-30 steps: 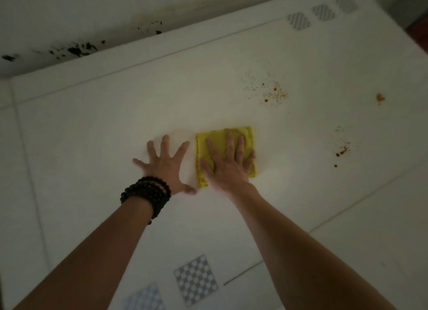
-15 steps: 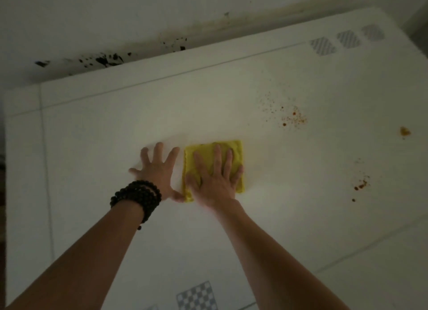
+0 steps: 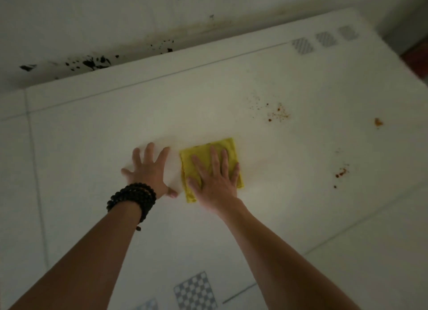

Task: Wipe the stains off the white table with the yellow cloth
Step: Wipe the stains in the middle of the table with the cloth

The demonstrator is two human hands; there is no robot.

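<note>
The yellow cloth (image 3: 186,166), folded into a square, lies flat near the middle of the white table (image 3: 278,193). My right hand (image 3: 215,182) presses down on it with palm flat and fingers spread, covering most of it. My left hand (image 3: 148,170) rests flat on the bare table just left of the cloth, fingers apart, holding nothing. A scatter of reddish-brown specks (image 3: 279,114) lies beyond and right of the cloth. An orange spot (image 3: 378,122) and a red-brown smear (image 3: 341,171) sit further right.
A black bead bracelet (image 3: 132,199) wraps my left wrist. Checkered marker squares are printed near the front edge (image 3: 195,291) and at the far right corner (image 3: 302,46). The wall behind carries black splatter marks (image 3: 92,63). The table's right edge drops off at upper right.
The view has shifted a little. My right hand and the cloth have slid slightly right, opening a small gap from my left thumb. The left hand stays planted.
</note>
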